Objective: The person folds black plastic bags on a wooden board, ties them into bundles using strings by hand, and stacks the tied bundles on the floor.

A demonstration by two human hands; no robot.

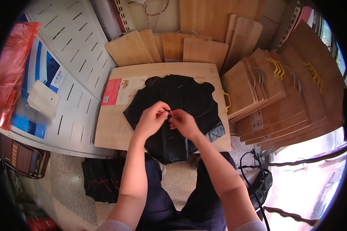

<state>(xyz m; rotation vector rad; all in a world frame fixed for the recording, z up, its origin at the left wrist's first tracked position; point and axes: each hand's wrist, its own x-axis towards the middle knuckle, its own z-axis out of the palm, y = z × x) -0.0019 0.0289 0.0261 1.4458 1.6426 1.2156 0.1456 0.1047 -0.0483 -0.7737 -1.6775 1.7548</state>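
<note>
Strand, thin and red (pixel 171 113), shows between the fingertips of two bare hands. The left hand (pixel 152 118) is pinched closed at the strand, thumb against forefinger, and the right hand (pixel 184 124) pinches at it from the other side, the two nearly touching; its exact path through the fingers is too small to tell. Strand and hands are above the middle of a flat, many-cornered black plastic sheet (pixel 192 96) with rounded lobes at its far corners. The sheet covers much of a pale wooden tabletop (pixel 112 133), its near end reaching past the edge, and partly overlaps a pink-and-white printed label (pixel 121 91). Beyond the tabletop lean light wooden boards (pixel 206 51); on the right stand larger brown boards with yellow handles (pixel 275 68). A white slotted metal panel (pixel 71 90) rises on the left, bordered by a shiny red plastic bag (pixel 15 69). Dark folded material with red lines (pixel 102 180) lies below, beside the person's dark trousers (pixel 204 198).
</note>
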